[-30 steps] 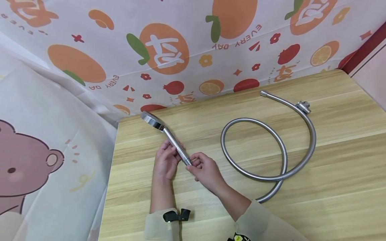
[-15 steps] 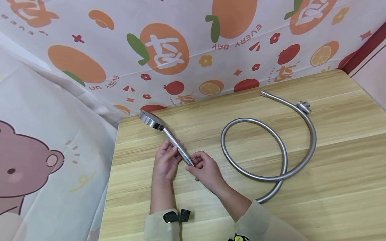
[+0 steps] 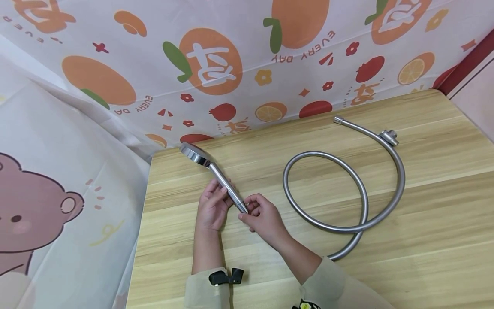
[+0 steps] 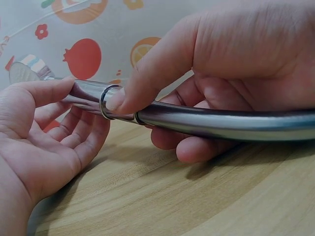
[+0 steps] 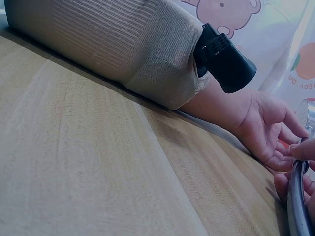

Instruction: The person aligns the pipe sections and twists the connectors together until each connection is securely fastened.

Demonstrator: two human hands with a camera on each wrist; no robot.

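A chrome hand shower slants over the table, its round head toward the back left. My left hand holds the handle between thumb and fingers from below. At the handle's lower end, my right hand pinches the joint where a grey metal hose meets the handle. Close up in the left wrist view, the right thumb presses on the metal collar there, between two dark rings. The right fingers curl under the hose. In the right wrist view, the right hand shows only at the right edge.
The hose's long loop lies on the wooden table to the right, its loose metal end near the back. A small metal bracket sits beside it. A fruit-print cloth hangs behind the table.
The hand shower's head turns slightly one way and then back a little in the grip. Both hands stay almost in place, and the hose loop and bracket have not moved.
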